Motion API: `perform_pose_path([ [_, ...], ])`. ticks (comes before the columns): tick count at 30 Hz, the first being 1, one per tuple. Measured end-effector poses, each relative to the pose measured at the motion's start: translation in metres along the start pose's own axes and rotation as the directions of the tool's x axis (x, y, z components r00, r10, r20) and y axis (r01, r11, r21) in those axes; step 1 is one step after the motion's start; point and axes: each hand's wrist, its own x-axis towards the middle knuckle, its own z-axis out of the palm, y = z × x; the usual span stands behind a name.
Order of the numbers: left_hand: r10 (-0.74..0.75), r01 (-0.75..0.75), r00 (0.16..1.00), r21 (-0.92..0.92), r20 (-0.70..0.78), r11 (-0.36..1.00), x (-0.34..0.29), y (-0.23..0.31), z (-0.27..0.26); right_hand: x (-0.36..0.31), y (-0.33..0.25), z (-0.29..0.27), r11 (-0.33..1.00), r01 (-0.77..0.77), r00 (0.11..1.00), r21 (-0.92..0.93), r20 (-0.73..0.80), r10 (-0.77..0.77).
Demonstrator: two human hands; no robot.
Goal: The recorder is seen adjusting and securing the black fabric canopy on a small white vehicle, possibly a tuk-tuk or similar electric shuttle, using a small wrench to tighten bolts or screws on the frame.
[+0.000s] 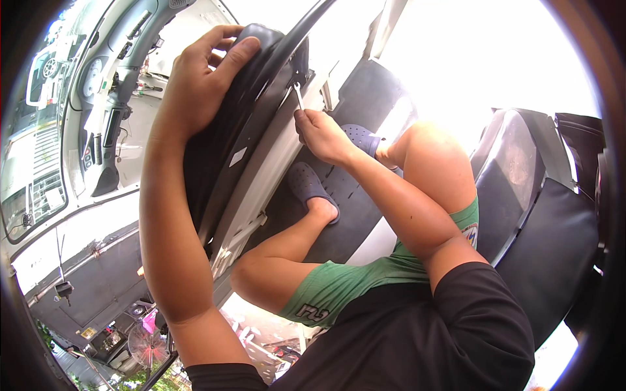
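Observation:
A small silver wrench (299,96) is pinched between the thumb and fingers of my right hand (321,135). Its open jaw reaches up to a dark part at the edge of a black panel (251,138); whether it sits on a bolt there is too small to tell. My left hand (212,81) is closed over a rounded black piece (262,34) at the panel's top end, with the thumb on the near side and the fingertips partly hidden behind it. A white metal frame (270,146) runs along the panel's right side.
My feet, in blue clogs (306,186), rest on a dark floor mat (365,98). At the right stands a black seat (554,251). To the left lie a grey dashboard (114,91) and a windshield; a fan (147,344) stands at lower left. Strong glare washes out the upper right.

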Motion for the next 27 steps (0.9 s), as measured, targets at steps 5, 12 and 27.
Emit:
perform_pose_path([
  [5,0.059,-0.061,0.996,-0.024,-0.068,0.998,0.000,-0.004,0.003,-0.002,-0.005,0.003,0.971,-0.068,0.993,0.231,0.113,0.042],
  [12,0.068,-0.069,0.995,-0.014,-0.072,0.997,0.000,-0.003,0.003,-0.001,-0.018,0.007,0.916,-0.149,0.984,0.371,0.148,0.100],
  [27,0.047,-0.052,0.995,-0.057,-0.085,0.997,0.000,-0.004,0.003,-0.009,-0.023,0.019,0.991,-0.126,0.977,0.049,-0.167,0.132],
])
